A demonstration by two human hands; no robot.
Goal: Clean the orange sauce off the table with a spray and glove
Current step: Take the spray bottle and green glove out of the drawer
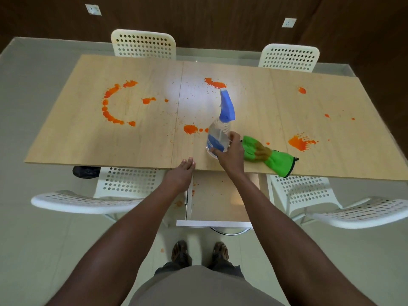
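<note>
A clear spray bottle (pixel 217 133) with a blue trigger head stands on the light wooden table (pixel 136 140) near its front edge. My right hand (pixel 230 152) curls round the bottle's lower body. Just right of that hand lies a green glove (pixel 273 157) with brownish stains, its cuff at the table's edge. My left hand (pixel 181 171) rests flat on the front edge, fingers straight. Orange sauce is splattered over the top: an arc at the left (pixel 109 107), a blob by the bottle (pixel 190 129), a patch behind it (pixel 214 82) and a splash at the right (pixel 301 142).
White perforated chairs stand at the far side (pixel 143 44), (pixel 289 57) and the near side (pixel 88 202), (pixel 357 212). A lower shelf (pixel 218 199) under the table carries sauce drips. A dark bag (pixel 86 172) lies on the floor at the left.
</note>
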